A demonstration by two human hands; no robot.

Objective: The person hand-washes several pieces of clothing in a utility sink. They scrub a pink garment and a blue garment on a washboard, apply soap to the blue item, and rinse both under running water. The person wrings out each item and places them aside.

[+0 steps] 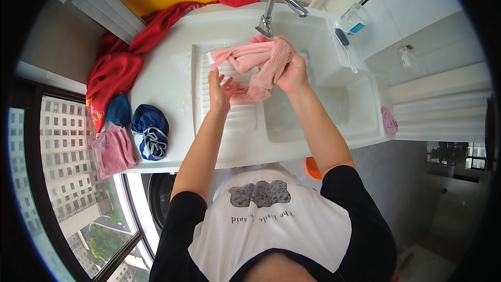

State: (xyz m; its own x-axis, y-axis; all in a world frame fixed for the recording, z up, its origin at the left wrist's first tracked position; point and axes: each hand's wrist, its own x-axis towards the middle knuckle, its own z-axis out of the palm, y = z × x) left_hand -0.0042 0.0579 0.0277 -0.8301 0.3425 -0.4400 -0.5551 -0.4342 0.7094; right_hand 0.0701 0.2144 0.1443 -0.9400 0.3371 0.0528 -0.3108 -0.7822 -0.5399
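A pink terry towel point(270, 62), folded and bunched, is held up over the ribbed washboard point(235, 119) of a white laundry sink. My right hand point(295, 72) grips its right side, with fingertips showing behind its upper edge. At the towel's left end is my left hand point(220, 94), thumb raised against a hanging corner and fingers spread beside the lower fold. Whether the left fingers pinch any cloth cannot be made out. To the right of the washboard, the sink basin point(325, 113) is partly hidden by my right forearm.
A chrome faucet point(266, 23) arches behind the towel. Left on the counter lie red fabric point(117, 66), a dark blue bundle point(150, 131), a blue cloth point(118, 110) and a folded pink cloth point(115, 152). At right are a brush point(342, 39), a plastic cup point(354, 17) and a pink rag point(388, 120).
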